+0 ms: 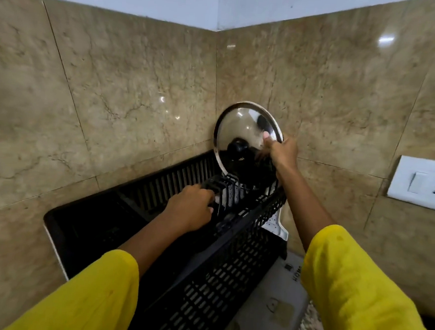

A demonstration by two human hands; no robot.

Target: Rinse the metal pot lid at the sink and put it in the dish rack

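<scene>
Now right hand (pixel 281 151) pinches lid (pixel 245 133) rim, frame centre; left hand (pixel 192 204) curled on rack (pixel 229 264) dividers. Lower lid upright into slot.

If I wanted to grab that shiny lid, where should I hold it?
Probably by the black knob in the middle of the lid, coming from the front. The lid stands nearly on edge over the rack with its knob side facing the camera, so the knob sticks out toward you. The right hand pinches the thin rim instead, thumb on the front.
</scene>
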